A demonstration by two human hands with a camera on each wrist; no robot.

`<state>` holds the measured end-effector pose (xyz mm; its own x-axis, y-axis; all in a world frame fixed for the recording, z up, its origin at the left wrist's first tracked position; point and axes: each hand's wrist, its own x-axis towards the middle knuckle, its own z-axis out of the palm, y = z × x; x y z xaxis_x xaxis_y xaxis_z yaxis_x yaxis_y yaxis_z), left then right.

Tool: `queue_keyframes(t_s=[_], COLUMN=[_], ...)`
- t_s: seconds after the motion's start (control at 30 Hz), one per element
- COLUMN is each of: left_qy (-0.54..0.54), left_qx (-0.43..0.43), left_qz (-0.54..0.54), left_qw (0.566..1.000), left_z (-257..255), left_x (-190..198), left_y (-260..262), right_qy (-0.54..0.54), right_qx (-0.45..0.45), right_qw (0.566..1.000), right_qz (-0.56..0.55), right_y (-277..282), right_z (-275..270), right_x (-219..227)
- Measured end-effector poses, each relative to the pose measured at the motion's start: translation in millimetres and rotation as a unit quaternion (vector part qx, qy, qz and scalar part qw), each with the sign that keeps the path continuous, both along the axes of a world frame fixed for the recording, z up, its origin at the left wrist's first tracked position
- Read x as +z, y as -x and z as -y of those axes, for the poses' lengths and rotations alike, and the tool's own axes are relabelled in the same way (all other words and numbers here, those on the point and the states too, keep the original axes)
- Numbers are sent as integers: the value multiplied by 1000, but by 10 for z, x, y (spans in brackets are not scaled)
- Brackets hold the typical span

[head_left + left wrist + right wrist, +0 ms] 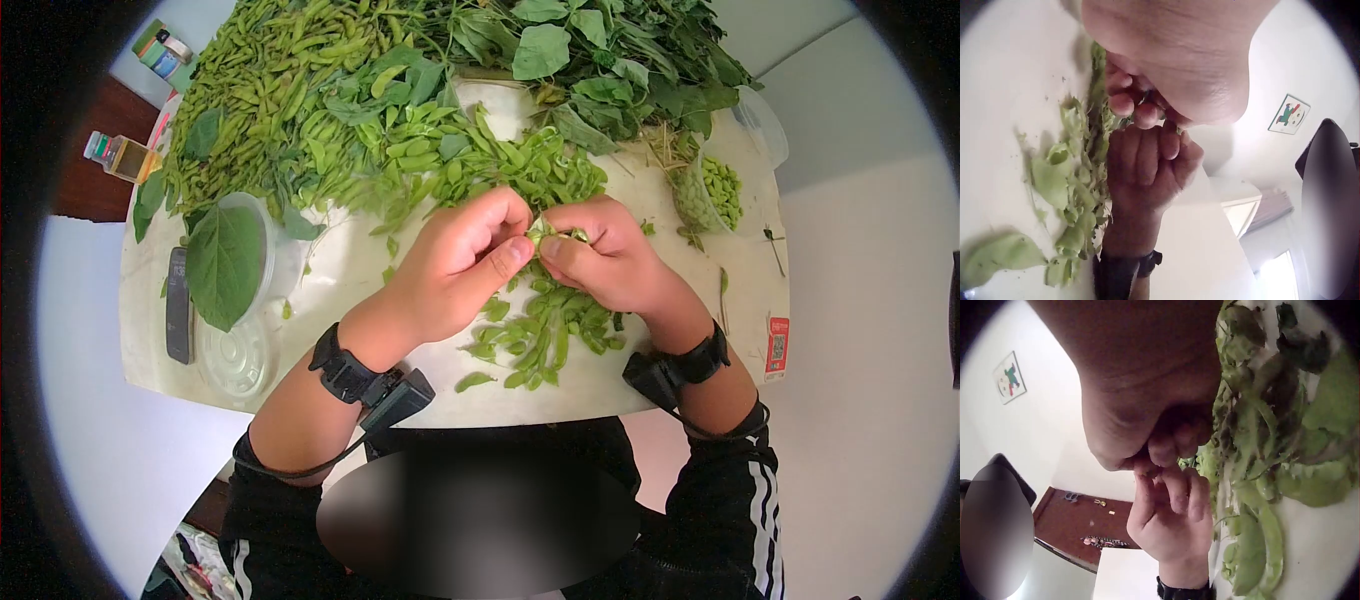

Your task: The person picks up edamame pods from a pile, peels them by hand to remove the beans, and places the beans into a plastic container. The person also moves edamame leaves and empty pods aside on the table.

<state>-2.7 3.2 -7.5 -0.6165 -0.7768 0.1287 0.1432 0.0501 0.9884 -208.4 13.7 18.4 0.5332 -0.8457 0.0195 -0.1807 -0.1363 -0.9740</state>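
Observation:
In the head view both hands meet over the middle of the table. A green soybean pod (541,231), split and pale inside, is pinched between their fingertips. My left hand (462,262) holds its left side with thumb and curled index finger. From the right, my right hand (608,258) pinches it, thumb on top. Both wrist views show the fingers bunched close together, hiding most of the pod. Beneath the hands lies a loose pile of pods and husks (548,335). More bright pods (470,165) spread just beyond the fingers.
A large heap of pods (265,110) and leafy stalks (620,75) covers the table's back. At right, a clear tub holds shelled beans (721,192). On the left are a clear tub (262,220) under a leaf, a lid (237,358), a phone (179,305) and a bottle (122,157).

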Motion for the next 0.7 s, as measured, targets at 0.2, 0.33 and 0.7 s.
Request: queue_keyframes(t_s=[0.2,0.33,0.7], left_qy=[27,100,214], left_qx=[23,91,22], left_qz=[32,59,150], left_qw=[999,989,965], left_z=[-21,-29,-18], left_x=[1,65,32], left_y=[39,28,37], right_qy=[-65,-21,291], right_qx=[-27,-165,-49], right_qw=[997,986,929], right_qz=[25,17,-223], right_y=[-5,-40,17], right_z=[-2,35,61], right_x=[2,-41,1])
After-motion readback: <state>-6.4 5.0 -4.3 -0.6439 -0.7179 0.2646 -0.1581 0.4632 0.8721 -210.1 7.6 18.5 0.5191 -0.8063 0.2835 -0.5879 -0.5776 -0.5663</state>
